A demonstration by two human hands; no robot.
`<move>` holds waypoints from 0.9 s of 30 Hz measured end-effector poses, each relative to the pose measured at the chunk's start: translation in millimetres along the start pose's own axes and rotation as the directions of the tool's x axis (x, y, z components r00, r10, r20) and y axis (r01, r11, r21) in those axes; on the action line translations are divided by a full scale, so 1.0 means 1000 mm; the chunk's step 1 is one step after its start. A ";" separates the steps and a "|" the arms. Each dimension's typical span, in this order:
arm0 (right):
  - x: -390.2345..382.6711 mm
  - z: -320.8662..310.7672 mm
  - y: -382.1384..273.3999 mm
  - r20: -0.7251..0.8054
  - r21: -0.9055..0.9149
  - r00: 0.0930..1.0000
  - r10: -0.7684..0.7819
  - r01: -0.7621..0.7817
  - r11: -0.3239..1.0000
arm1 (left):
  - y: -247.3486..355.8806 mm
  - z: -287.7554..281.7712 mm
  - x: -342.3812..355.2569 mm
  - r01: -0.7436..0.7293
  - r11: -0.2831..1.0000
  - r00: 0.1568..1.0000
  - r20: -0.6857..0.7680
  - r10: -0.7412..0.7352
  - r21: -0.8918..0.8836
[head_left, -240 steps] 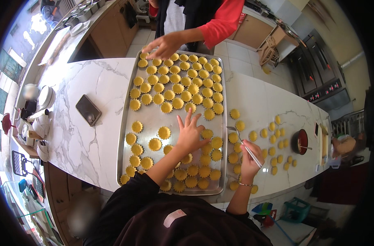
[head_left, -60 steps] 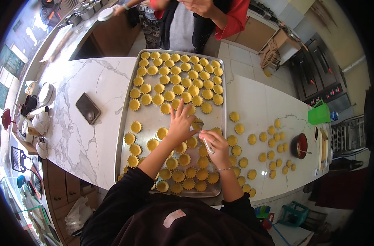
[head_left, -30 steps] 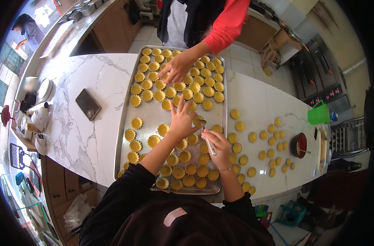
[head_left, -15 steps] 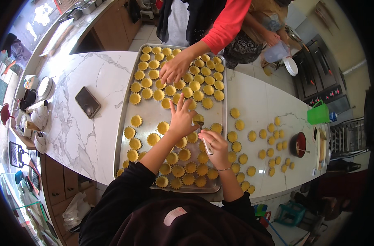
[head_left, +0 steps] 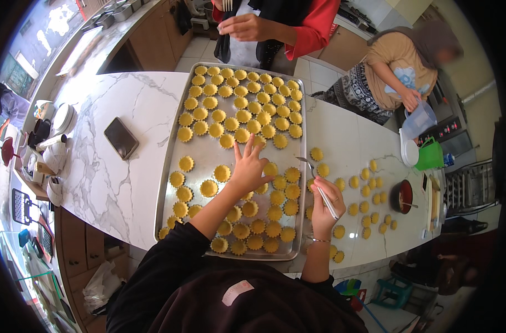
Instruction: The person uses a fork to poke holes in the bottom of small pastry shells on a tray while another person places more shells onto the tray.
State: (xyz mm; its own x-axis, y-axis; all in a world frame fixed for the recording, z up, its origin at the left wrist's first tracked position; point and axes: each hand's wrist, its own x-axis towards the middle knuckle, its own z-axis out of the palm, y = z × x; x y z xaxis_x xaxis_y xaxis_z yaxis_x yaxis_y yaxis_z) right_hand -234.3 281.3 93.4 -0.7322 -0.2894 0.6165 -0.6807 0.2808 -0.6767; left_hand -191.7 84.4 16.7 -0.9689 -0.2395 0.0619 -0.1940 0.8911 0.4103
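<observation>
The right hand (head_left: 324, 205) pinches the handle of a fork (head_left: 328, 203) between thumb and fingers. The fork's long axis slants from the handle's end at that palm, forward and to the left; its tines (head_left: 300, 159) point away from the body, seemingly above the tray's right rim. A moment ago they were down at the yellow shell (head_left: 270, 168) beside the left thumb; now they have swung clear to the right, leaving that shell free, so fork work on it seems paused. The left hand (head_left: 250, 171) is spread, fingers forward; whether its fingertips touch the nearest cups cannot be told. That shell is round, with no long axis, and its hollow seems to face up. Around and beyond the left hand, fluted shells (head_left: 217, 130) fill much of the metal tray (head_left: 203, 161). Loose shells (head_left: 339, 183) lie right of the right hand, with a bowl (head_left: 401, 197) past them. Farthest, a red-sleeved person's hand (head_left: 244, 26) is raised beyond the tray.
</observation>
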 end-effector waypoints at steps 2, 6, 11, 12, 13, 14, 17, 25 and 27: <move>-0.003 -0.004 0.004 0.001 0.000 1.000 0.005 -0.005 1.000 | 0.002 0.003 -0.008 -0.033 0.999 0.999 0.013 0.033 -0.024; -0.008 -0.005 0.004 0.014 -0.014 1.000 0.011 -0.011 1.000 | -0.009 0.016 -0.016 -0.014 0.985 0.968 -0.250 -0.030 -0.172; -0.012 -0.001 0.002 0.016 0.015 1.000 0.016 -0.016 1.000 | -0.033 0.002 -0.016 0.160 0.972 0.840 -0.494 -0.225 -0.171; -0.012 -0.001 0.002 0.019 0.025 1.000 0.018 -0.018 1.000 | -0.036 -0.004 -0.016 0.244 0.958 0.811 -0.510 -0.288 -0.153; -0.012 0.000 0.002 0.018 0.026 1.000 0.016 -0.017 1.000 | -0.041 -0.008 -0.016 0.326 0.935 0.776 -0.526 -0.348 -0.138; -0.013 0.001 0.002 0.019 0.039 1.000 0.025 -0.025 0.999 | -0.050 -0.010 -0.016 0.355 0.926 0.809 -0.456 -0.372 -0.126; -0.015 0.001 -0.001 0.022 0.052 0.999 0.028 -0.029 0.998 | -0.066 -0.013 -0.013 0.326 0.944 0.867 -0.381 -0.320 -0.051; -0.022 -0.008 0.001 0.002 0.085 0.999 0.042 -0.042 0.996 | -0.079 -0.017 -0.004 0.241 0.970 0.910 -0.354 -0.217 0.024; -0.025 -0.009 0.004 0.007 0.074 0.999 0.050 -0.051 0.996 | -0.079 -0.018 -0.004 0.256 0.965 0.919 -0.324 -0.225 0.055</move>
State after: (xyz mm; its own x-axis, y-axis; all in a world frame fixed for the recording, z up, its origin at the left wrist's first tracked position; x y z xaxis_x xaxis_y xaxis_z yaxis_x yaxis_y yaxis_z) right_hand -218.5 298.2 79.3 -0.7653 -0.2809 0.5791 -0.6392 0.2262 -0.7350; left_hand -169.4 8.2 0.6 -0.7968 -0.5456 0.2597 -0.4437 0.8200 0.3614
